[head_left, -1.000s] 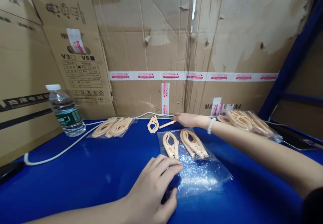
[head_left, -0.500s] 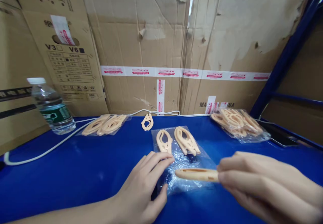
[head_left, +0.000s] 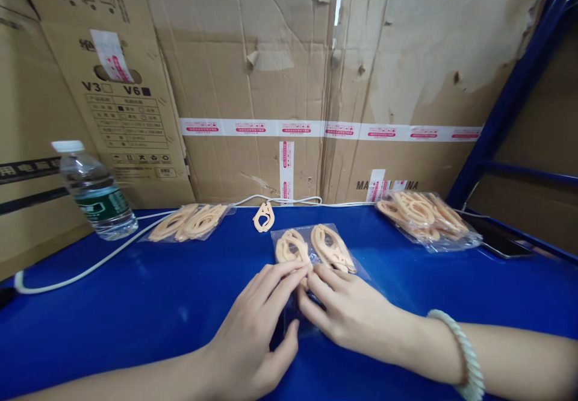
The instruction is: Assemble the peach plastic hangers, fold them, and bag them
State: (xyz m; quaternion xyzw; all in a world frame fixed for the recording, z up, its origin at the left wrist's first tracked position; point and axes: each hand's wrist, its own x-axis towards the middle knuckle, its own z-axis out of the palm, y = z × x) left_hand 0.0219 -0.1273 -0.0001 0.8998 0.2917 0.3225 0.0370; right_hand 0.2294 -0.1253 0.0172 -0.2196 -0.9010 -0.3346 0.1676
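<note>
A clear plastic bag [head_left: 289,320] lies flat in front of me with beige folding hangers on it. The left pair of folded hangers [head_left: 291,245] is stacked, and another folded hanger stack [head_left: 332,247] sits to its right. My right hand [head_left: 345,304] pinches the lower end of the upper left hanger, its fingers partly hiding that end. My left hand [head_left: 259,320] has its fingers stretched out and thumb apart, the fingertips resting at the same lower end. One single folded hanger [head_left: 264,217] lies behind the bag.
Bagged hangers lie at the back left [head_left: 189,223] and in a larger pile at the back right [head_left: 422,217]. A water bottle [head_left: 102,202] stands left near a white cable [head_left: 90,273]. A phone [head_left: 503,241] lies far right. Cardboard [head_left: 253,88] walls the rear of the blue table [head_left: 149,304].
My right hand has moved left and brought its hanger down onto the left hanger on the bag. My left hand has stayed nearly in place.
</note>
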